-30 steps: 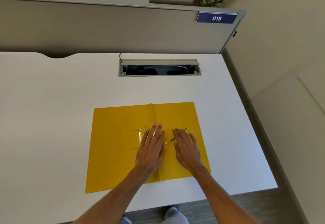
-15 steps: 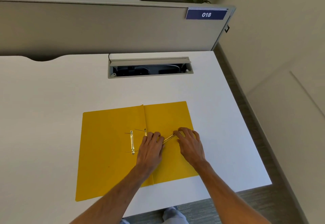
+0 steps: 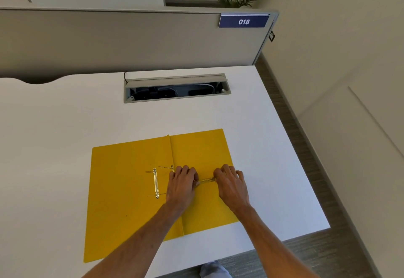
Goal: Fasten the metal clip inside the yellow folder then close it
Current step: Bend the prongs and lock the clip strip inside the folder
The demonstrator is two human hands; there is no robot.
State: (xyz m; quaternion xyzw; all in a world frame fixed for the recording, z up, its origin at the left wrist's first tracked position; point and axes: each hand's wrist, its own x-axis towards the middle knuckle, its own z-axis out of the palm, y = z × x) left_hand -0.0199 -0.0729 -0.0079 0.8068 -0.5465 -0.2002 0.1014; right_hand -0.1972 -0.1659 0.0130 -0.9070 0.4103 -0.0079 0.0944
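Observation:
The yellow folder (image 3: 122, 190) lies open and flat on the white desk. A brass fastener strip (image 3: 155, 183) with thin prongs sits on its left leaf, near the spine. A second loose brass clip bar (image 3: 206, 180) lies across the right leaf. My left hand (image 3: 181, 186) has its fingers curled on the bar's left end, over the spine. My right hand (image 3: 231, 185) pinches the bar's right end. The bar's ends are hidden under my fingers.
The white desk (image 3: 65, 124) has an open cable tray (image 3: 176, 91) behind the folder. A grey partition with a blue "018" sign (image 3: 243, 21) stands at the back. The desk's right edge (image 3: 306, 179) drops to a carpeted floor.
Both hands went from flat on the folder to curled fingers gripping the brass bar's two ends. The bar has turned from steeply slanted toward level. The camera view shifted slightly.

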